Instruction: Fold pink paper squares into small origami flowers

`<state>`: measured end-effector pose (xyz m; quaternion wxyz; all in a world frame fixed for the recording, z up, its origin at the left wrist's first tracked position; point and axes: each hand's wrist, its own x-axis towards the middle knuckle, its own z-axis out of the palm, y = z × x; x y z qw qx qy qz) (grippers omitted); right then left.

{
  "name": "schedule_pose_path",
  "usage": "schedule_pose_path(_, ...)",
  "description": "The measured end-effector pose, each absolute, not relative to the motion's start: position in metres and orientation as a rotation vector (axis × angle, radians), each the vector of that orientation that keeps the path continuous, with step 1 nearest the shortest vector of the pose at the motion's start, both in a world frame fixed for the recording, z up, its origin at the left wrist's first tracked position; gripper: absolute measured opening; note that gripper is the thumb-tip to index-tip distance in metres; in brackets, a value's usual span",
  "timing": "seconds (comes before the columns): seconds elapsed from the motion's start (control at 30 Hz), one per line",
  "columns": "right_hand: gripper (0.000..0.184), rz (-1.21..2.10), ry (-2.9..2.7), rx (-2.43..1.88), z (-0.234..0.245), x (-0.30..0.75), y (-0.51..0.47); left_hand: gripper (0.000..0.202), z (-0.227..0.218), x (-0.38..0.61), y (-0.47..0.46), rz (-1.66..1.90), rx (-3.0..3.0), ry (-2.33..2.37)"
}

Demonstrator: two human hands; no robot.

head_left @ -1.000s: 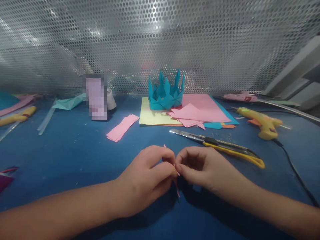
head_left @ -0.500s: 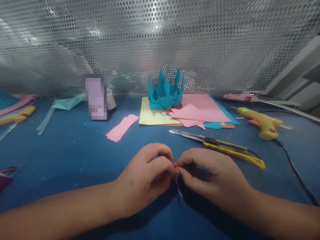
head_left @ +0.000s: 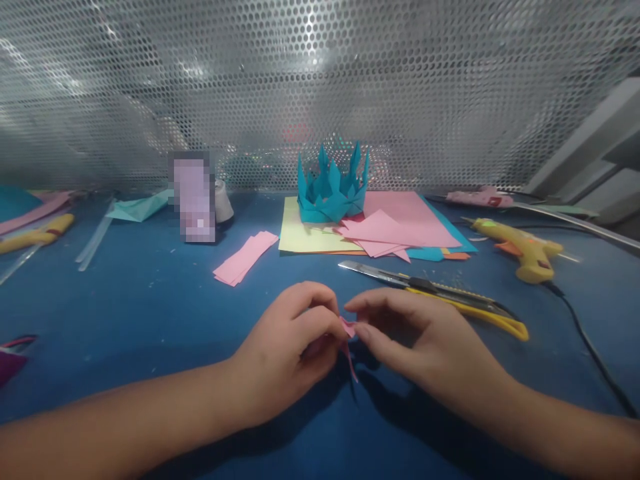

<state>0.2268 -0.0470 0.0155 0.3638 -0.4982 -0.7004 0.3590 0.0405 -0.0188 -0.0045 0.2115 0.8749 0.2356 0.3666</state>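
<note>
My left hand [head_left: 295,353] pinches a small folded strip of pink paper [head_left: 347,329], whose thin tail hangs down toward the blue table [head_left: 125,320]. Most of the strip is hidden behind the left fingers. Just to its right is my right hand [head_left: 420,347], thumb and forefinger apart, the thumb tip at the paper's edge. Nothing is gripped between those right fingers. Beyond the hands lies a small stack of pink paper strips [head_left: 246,259]. A yellow utility knife [head_left: 450,297] with its blade out rests behind the right hand.
A blue paper crown [head_left: 333,197] stands on coloured sheets [head_left: 420,220] at the back. On the right is a yellow glue gun [head_left: 530,250] with a black cord. At the left back are a blurred phone-like object [head_left: 194,200], a white spool [head_left: 223,200] and glue sticks [head_left: 95,237].
My right thumb and forefinger have parted from their pinch on the pink strip. The left hand keeps hold of it and has shifted slightly left, and more of the fold shows.
</note>
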Motion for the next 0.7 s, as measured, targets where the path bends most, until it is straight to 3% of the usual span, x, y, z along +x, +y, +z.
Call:
schedule_pose_path(0.17,0.010,1.158,-1.718,-1.314,0.016,0.224,-0.046,0.020,-0.006,0.040,-0.017,1.040,2.446,0.645)
schedule_pose_path(0.5,0.014,0.472,-2.136,-1.102,0.010,0.232,-0.052,0.015,-0.004,0.040,-0.021,0.983,2.436,0.651)
schedule_pose_path(0.7,0.013,0.392,-2.213,-1.051,0.009,0.235,-0.053,0.016,-0.003,0.040,-0.020,1.017,2.564,0.606)
